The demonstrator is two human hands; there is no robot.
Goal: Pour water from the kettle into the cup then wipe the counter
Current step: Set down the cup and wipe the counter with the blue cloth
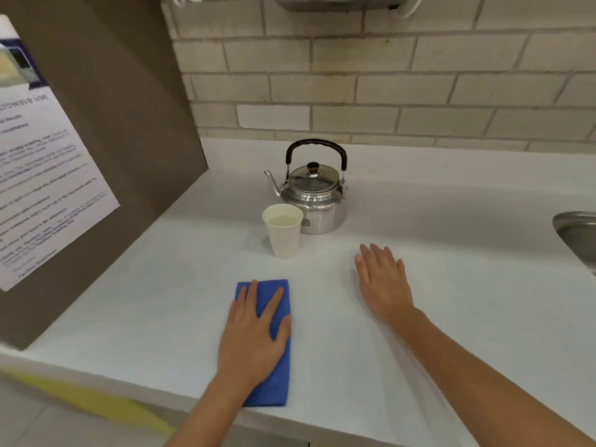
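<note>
A metal kettle (314,195) with a black handle stands upright at the back of the white counter (435,317), spout pointing left. A white paper cup (283,232) with water in it stands just in front of the kettle, touching or nearly touching it. A folded blue cloth (274,375) lies near the counter's front edge. My left hand (254,333) presses flat on the cloth, fingers spread. My right hand (382,279) rests flat on the bare counter to the right of the cup, holding nothing.
A brown side panel (138,156) with a printed notice (42,175) walls off the left. A brick wall (387,85) runs along the back. The rim of a steel sink (577,233) shows at the right edge. The counter's front edge is close below the cloth.
</note>
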